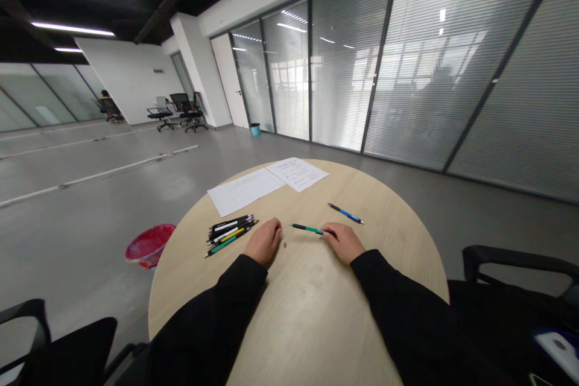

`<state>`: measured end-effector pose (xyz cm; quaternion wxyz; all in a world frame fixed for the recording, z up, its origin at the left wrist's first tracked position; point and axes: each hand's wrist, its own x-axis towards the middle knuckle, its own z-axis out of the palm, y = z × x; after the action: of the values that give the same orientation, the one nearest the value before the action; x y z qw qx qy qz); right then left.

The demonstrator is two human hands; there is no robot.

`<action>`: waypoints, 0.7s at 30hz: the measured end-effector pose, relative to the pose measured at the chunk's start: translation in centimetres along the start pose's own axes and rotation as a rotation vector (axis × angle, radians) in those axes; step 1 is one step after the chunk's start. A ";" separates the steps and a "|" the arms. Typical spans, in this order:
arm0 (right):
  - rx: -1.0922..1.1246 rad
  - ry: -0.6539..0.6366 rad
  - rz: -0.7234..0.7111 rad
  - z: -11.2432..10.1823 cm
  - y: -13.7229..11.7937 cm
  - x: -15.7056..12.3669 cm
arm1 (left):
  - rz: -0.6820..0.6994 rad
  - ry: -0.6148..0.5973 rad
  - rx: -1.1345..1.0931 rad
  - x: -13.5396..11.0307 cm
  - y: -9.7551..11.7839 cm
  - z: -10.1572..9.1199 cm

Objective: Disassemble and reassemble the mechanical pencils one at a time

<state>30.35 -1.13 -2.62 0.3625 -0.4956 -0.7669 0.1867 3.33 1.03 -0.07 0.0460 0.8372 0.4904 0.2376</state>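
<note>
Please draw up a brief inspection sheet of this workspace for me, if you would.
Surface: round wooden table, light-coloured, with a small dark speck near the hands.
Job's things: green pen between the hands; blue pen beyond the right hand; pile of pens left of the left hand.
Clutter: paper sheets towards the far edge.
Hands: right pinches the green pen; left's grip is hidden.
Cables: nothing seen on the table.
Surroundings: red-lined bin, black chairs, glass partitions.

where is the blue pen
In the head view, the blue-and-black pen lies on the right side of the round table, just beyond the right hand.
</note>
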 end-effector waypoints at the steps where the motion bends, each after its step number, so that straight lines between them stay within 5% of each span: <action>1: -0.003 0.002 0.000 0.0 0.1 0.0 | -0.005 0.001 -0.018 0.0 0.0 0.0; 21: -0.004 0.001 -0.008 0.0 0.1 0.0 | 0.007 0.018 -0.102 0.1 0.5 -0.2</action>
<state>30.41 -1.11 -2.68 0.3624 -0.4933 -0.7693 0.1833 3.65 0.80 0.30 0.0835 0.8334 0.4749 0.2700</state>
